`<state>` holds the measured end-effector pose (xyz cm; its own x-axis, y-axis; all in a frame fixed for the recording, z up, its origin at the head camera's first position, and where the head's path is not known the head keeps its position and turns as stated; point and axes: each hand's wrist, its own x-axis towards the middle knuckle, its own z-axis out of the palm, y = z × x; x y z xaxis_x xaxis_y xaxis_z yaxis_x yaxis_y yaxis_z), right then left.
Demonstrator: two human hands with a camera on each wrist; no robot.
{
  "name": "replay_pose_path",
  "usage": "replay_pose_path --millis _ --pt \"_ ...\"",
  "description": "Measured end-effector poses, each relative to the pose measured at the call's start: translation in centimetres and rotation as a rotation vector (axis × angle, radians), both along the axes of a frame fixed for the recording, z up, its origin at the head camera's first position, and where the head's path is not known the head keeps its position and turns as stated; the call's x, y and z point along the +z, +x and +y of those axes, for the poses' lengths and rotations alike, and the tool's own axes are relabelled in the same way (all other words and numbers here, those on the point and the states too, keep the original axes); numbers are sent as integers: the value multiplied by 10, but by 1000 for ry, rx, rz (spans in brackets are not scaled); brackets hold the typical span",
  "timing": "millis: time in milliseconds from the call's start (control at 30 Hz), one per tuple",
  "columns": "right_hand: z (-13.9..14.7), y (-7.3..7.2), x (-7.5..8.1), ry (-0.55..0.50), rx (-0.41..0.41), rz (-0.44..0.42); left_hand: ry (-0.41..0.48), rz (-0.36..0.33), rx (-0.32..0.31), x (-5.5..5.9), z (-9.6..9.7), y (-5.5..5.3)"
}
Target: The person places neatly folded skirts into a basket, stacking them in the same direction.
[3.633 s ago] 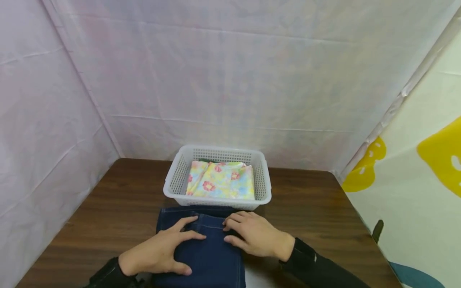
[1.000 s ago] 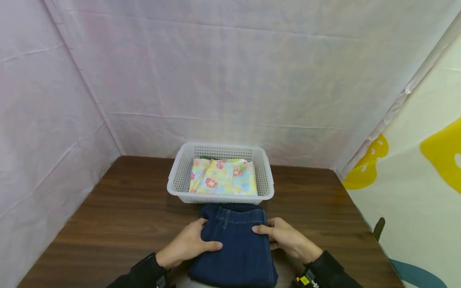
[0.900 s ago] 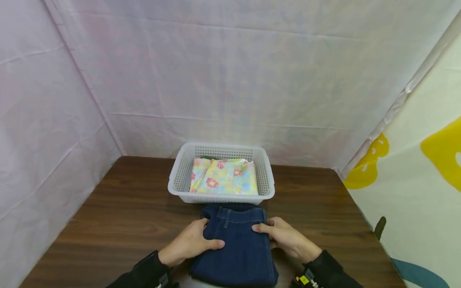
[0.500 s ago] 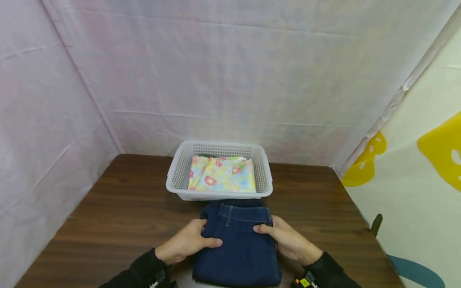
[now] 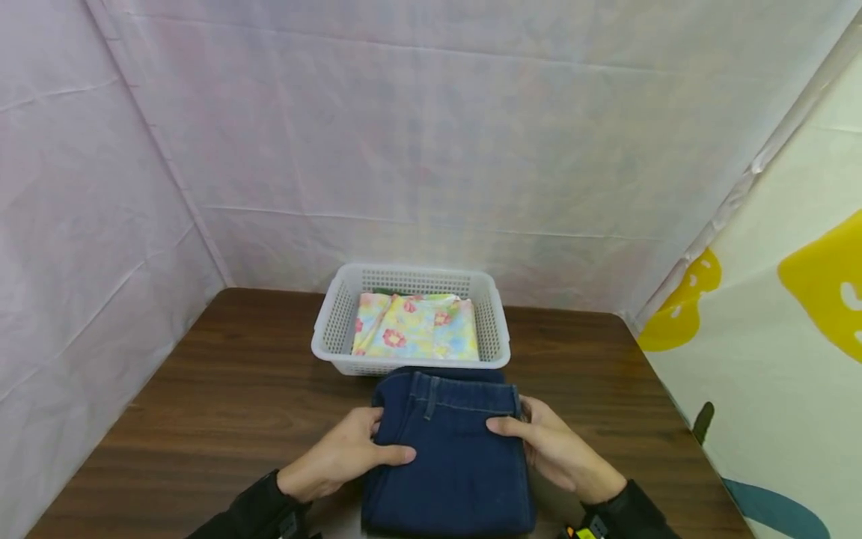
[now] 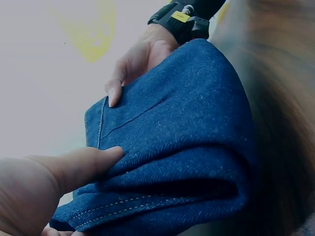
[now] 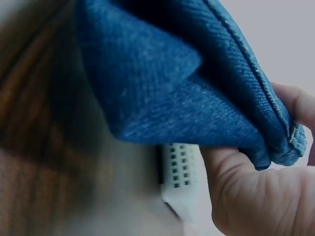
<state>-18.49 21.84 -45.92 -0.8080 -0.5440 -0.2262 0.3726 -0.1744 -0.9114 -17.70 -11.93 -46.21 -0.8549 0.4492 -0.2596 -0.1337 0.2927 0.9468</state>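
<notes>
A folded pair of dark blue jeans (image 5: 451, 464) is held between both hands, with the waistband toward the basket. My left hand (image 5: 346, 453) grips the left side, thumb on top and fingers underneath. On the right side, my right hand (image 5: 555, 447) pinches the waistband end, its thumb lying on the upper face. In the left wrist view the stacked folds of the jeans (image 6: 172, 128) show, and the right wrist view has the jeans (image 7: 162, 93) apart from the wooden surface. Just beyond stands a white plastic basket (image 5: 323, 329) with a folded floral cloth (image 5: 420, 329) inside.
The basket sits near the back edge of a brown wooden table (image 5: 222, 397). White sheeting (image 5: 431, 135) hangs behind and to the left. At the right hangs a pale sheet with yellow shapes (image 5: 680, 314).
Earlier both hands lay on top of the jeans; since then they have taken hold of both sides. The jeans have shifted right, and over the last second slightly closer to the basket.
</notes>
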Motion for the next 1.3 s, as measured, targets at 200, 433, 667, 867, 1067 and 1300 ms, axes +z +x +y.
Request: replay_pose_path --millis 200,433,667,867,1067,1300 --pt "4 1 15 -2 -37 27 187 25 -88 10 -1 1" --pt "7 5 27 -15 -26 39 244 20 -127 19 -2 2" --pt "8 2 42 -74 -4 167 273 78 -151 33 -4 -3" --pt "6 -9 50 -85 -13 180 159 159 -92 42 -7 -11" --pt "3 -26 58 -42 -35 146 -54 154 71 53 -8 -23" --pt "-4 -51 68 -37 -21 141 -55 148 111 62 -16 -46"
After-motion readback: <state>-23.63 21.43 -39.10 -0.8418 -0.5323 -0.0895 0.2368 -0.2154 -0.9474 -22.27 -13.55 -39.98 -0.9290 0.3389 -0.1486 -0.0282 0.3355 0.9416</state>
